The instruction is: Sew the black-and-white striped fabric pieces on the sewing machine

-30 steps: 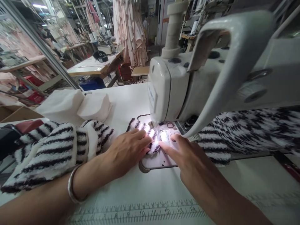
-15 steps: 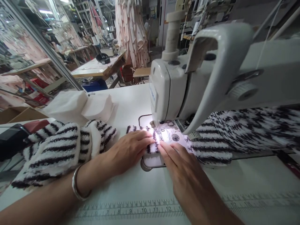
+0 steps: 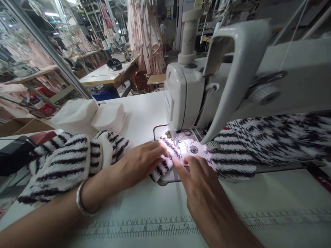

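A small piece of black-and-white striped plush fabric (image 3: 164, 166) lies tilted on the needle plate under the head of a sewing machine (image 3: 178, 98). My left hand (image 3: 144, 158) grips its left side, fingers bent over it; the thumb is hidden. My right hand (image 3: 200, 182) has the index finger stretched to the fabric's right edge, the other fingers curled and apart from it. The lit needle area (image 3: 182, 146) is just beyond my fingertips. Another striped plush piece (image 3: 232, 156) lies right of the needle, partly under the machine arm.
Striped plush pieces (image 3: 63, 162) are heaped on the left beside white fabric stacks (image 3: 74, 112). A printed ruler scale (image 3: 144, 227) runs along the table's front. A cardboard box (image 3: 23, 126) stands at the left edge. Pink garments (image 3: 144, 38) hang behind.
The small striped piece has turned, its near end swinging left and toward me. My right hand's fingers have spread, the middle finger curling back. The view has shifted slightly.
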{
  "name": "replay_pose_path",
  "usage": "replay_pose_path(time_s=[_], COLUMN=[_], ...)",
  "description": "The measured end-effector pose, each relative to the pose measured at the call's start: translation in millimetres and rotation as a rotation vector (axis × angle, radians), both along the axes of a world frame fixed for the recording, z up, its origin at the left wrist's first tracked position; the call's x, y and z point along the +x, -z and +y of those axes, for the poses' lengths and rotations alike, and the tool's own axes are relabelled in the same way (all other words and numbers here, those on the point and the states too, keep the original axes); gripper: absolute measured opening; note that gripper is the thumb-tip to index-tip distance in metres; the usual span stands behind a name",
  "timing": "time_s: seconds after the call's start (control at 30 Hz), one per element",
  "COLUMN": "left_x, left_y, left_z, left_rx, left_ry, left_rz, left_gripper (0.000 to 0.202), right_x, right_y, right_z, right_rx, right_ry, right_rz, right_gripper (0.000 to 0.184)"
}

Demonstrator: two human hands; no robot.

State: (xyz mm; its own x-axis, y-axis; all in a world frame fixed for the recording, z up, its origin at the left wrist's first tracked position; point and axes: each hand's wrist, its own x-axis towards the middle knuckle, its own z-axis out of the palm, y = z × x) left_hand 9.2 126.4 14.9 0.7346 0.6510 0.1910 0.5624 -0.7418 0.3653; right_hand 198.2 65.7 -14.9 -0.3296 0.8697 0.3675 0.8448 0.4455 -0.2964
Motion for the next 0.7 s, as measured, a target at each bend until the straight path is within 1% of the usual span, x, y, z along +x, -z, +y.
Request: replay_pose_path(time_s=[0.1, 0.17, 0.27, 0.4, 0.5, 0.6, 0.7], left_x=[-8, -7, 2, 12, 19, 25, 30], left_y=[-5.1, -3.2, 4.6, 12.8, 17.2, 21.3, 20.8], left_z=[-1, -4, -10, -18, -21, -22, -20], left_rx=[-0.057, -0.043, -0.001, 0.046, 0.091, 0.143, 0.170], left_ry=[0.095, 0.088, 0.012, -0.091, -0.134, -0.194, -0.235], left_rz=[0.014, -0.021, -0.064, -0.049, -0.065, -0.066, -0.047], left_gripper=[0.023, 0.024, 0.024, 0.023, 0.023, 0.024, 0.023], right_x=[5, 10, 15, 14, 11, 11, 15], right_y=[-1.7, -4.2, -6.7, -4.8, -2.9, -4.7, -7.8], right_z=[6, 12, 18, 11, 9, 15, 18], right_rx=[0.013, 0.012, 0.004, 0.025, 0.028, 0.035, 0.052], right_ry=[0.000, -0.006, -0.019, -0.021, -0.001, 0.002, -0.001], right_rz=[-0.026, -0.048, -0.057, -0.033, -0.040, -0.077, -0.107], right_gripper=[0.060, 0.060, 0.056, 0.053, 0.052, 0.048, 0.048])
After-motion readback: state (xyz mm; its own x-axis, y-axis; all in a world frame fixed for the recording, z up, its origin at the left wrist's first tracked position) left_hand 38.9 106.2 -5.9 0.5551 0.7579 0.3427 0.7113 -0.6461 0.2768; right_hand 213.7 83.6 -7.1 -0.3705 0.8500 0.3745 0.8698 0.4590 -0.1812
